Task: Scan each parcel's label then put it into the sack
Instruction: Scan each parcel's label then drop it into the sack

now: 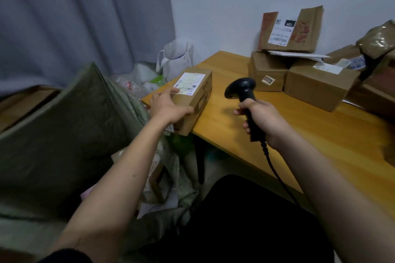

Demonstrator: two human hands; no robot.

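Observation:
My left hand [168,105] grips a small brown cardboard parcel [197,97] at the table's left corner; its white label [189,83] faces up. My right hand [261,119] holds a black barcode scanner [242,90] by the handle, head turned toward the parcel, cable trailing down to the lower right. A large grey-green woven sack [70,130] lies open on the left, beside and below the table corner.
More cardboard parcels [318,85] are stacked at the back right of the wooden table [299,147], one standing against the wall [290,30]. A white bag [177,57] and plastic wrapping sit on the floor behind the corner. A grey curtain hangs at the left.

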